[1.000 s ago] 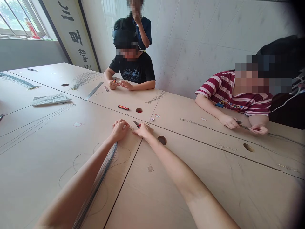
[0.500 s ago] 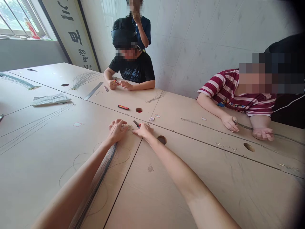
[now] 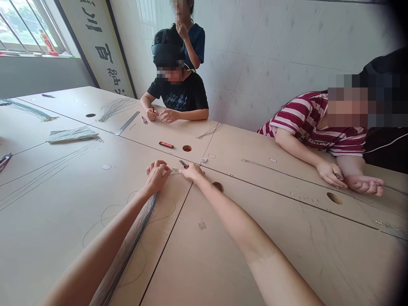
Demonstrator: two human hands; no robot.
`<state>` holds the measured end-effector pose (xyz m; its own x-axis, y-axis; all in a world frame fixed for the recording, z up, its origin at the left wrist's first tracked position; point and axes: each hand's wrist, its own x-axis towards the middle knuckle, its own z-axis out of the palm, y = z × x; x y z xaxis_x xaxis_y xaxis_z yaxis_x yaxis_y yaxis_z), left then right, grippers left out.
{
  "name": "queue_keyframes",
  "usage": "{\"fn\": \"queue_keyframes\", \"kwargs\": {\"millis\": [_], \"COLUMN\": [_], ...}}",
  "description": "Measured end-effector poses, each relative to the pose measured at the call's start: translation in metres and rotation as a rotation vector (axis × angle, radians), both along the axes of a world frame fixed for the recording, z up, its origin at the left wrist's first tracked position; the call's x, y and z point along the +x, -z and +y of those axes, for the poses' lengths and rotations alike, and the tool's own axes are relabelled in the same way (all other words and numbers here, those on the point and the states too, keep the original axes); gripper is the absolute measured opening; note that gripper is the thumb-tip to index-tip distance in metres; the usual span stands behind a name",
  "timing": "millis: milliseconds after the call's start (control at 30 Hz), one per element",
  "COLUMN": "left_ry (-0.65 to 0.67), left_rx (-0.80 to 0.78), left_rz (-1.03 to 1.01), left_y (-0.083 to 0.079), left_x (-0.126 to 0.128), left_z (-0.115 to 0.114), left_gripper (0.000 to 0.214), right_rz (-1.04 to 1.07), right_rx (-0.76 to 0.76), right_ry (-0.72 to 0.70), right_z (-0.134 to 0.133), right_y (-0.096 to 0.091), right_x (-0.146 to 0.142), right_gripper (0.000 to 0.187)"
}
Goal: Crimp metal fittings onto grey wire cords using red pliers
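Observation:
My left hand rests on the beige table with its fingers curled around the end of a bundle of thin dark wires that runs back under my forearm. My right hand lies just to the right, fingers closed on small red-handled pliers whose tip points toward the left hand. Tiny metal pieces lie between the two hands.
A person in a black shirt sits at the far side, another stands behind. A person in a striped shirt sits at the right with both hands on the table. A red box, a metal ruler, wire bundles and cable holes are on the table.
My hands stay nearly where they were. The striped-shirt person's hands have slid right and lowered onto the table. The view shifted slightly.

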<state>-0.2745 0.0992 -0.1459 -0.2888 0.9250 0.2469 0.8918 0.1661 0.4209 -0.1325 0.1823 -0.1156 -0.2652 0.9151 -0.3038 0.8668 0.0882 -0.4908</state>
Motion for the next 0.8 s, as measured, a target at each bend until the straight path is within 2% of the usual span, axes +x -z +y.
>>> {"fn": "queue_keyframes", "kwargs": {"millis": [133,233,400,467,800], "left_ry": [-0.122,-0.184,-0.179,-0.182,-0.241], "left_rx": [-0.027,-0.061,-0.118,-0.145,-0.193], "left_rz": [-0.014,-0.004,0.052,0.074,0.108], "left_y": [-0.001,-0.001,0.0,0.0,0.0], "left_x": [-0.011,-0.01,0.002,0.004,-0.008], "left_z": [0.004,0.004,0.002,0.002,0.006], "left_gripper": [0.022,0.026,0.059,0.065,0.059], "right_rz": [-0.022,-0.035,-0.046,-0.05,-0.035], "right_rx": [0.034,0.063,0.078,0.073,0.026], "right_ry": [0.022,0.028,0.012,0.0,-0.135], "right_z": [-0.004,-0.008,-0.011,-0.012,-0.003], "right_y": [0.002,0.002,0.001,0.0,-0.001], "right_x": [-0.008,-0.01,-0.007,-0.005,0.01], "right_gripper": [0.044,0.043,0.044,0.046,0.044]}}
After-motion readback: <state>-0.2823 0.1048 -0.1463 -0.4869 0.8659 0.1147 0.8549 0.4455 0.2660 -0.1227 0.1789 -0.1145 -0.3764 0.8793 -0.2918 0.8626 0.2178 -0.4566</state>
